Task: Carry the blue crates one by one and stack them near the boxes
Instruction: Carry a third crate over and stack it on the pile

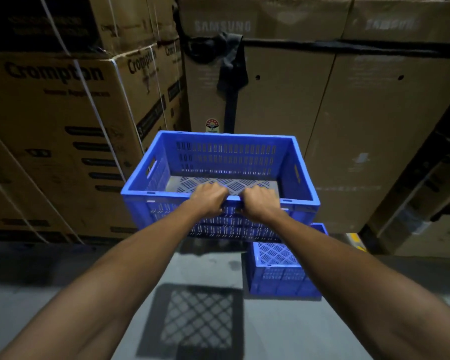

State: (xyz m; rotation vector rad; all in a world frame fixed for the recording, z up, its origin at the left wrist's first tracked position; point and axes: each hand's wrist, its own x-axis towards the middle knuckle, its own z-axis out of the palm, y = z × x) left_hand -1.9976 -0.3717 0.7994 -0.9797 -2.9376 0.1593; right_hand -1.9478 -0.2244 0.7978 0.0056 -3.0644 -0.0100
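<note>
A blue slotted plastic crate hangs in the air in front of me, empty, its open top facing up. My left hand and my right hand both grip its near rim, side by side at the middle. Below and to the right, a second blue crate stands on the grey floor, partly hidden by the held crate and my right forearm. The held crate's shadow falls on the floor below.
Tall cardboard boxes with a black strap stand directly ahead. Strapped cardboard cartons are stacked at the left. More dark goods lean at the right edge. Grey concrete floor lies in front of them.
</note>
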